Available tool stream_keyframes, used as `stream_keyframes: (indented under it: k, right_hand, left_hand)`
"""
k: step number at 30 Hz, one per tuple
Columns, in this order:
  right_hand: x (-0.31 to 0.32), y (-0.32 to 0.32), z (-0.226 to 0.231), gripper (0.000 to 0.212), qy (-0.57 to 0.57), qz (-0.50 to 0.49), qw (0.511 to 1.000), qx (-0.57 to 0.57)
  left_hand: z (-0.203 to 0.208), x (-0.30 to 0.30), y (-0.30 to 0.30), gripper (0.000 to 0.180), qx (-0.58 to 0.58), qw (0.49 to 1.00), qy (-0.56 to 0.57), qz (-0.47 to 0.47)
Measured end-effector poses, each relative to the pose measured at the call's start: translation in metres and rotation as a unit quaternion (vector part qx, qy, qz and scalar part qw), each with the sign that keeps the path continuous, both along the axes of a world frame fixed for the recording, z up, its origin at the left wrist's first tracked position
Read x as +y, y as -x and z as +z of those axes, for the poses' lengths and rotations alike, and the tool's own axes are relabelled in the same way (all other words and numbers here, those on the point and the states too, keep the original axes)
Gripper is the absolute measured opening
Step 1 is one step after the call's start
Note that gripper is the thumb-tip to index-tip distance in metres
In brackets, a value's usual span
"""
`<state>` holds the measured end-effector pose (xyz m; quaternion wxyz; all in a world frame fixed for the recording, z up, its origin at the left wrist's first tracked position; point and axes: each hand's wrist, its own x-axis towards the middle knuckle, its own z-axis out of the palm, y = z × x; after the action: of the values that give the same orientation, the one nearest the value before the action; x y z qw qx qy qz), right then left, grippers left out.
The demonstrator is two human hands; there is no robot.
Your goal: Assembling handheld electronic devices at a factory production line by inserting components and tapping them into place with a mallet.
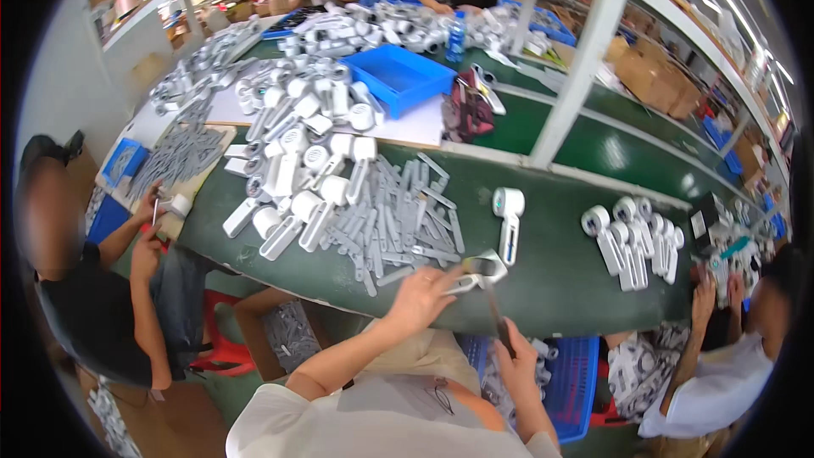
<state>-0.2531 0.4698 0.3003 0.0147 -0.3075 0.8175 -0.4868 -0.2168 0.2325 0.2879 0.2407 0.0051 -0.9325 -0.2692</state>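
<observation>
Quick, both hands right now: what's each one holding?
Left hand: closed on a white plastic part at the table edge.
Right hand: gripping a dark slim tool, tip up.

On the green worktable, the left hand holds a white plastic ring-headed handle part at the near edge. At its 10 o'clock lies a heap of grey flat plastic strips. At 1 o'clock lies a white round-headed handheld device. The right hand, at 5 o'clock, grips a dark slim screwdriver. A blue plastic crate sits below the table edge, beside that hand.
</observation>
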Motion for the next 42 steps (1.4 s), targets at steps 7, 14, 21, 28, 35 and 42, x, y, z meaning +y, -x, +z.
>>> stream_keyframes:
  k: [7, 14, 21, 28, 35, 42]
  right_hand:
    - [-0.029, 0.037, -0.013, 0.046, 0.258, -0.075, 0.942, -0.201]
    - [-0.03, 0.059, -0.016, 0.047, 0.31, -0.097, 0.897, -0.299]
    - [-0.032, 0.064, -0.014, 0.045, 0.312, -0.083, 0.889, -0.326]
    - [-0.033, 0.061, -0.01, 0.044, 0.328, -0.082, 0.886, -0.316]
    - [-0.029, 0.062, -0.021, 0.047, 0.319, -0.072, 0.89, -0.319]
    - [-0.031, 0.062, -0.014, 0.045, 0.303, -0.057, 0.898, -0.314]
  left_hand:
    - [-0.009, -0.02, -0.022, 0.036, 0.088, 0.989, -0.115, -0.012]
    - [0.021, -0.149, -0.066, 0.033, 0.172, 0.958, -0.011, 0.23]
    - [0.045, -0.347, -0.029, 0.034, 0.112, 0.895, 0.173, 0.396]
    - [0.039, -0.292, 0.034, 0.041, 0.116, 0.91, 0.237, 0.319]
    - [0.048, -0.172, 0.014, 0.023, -0.043, 0.993, 0.103, 0.028]
    - [0.044, -0.18, 0.008, 0.033, -0.102, 0.963, 0.248, -0.039]
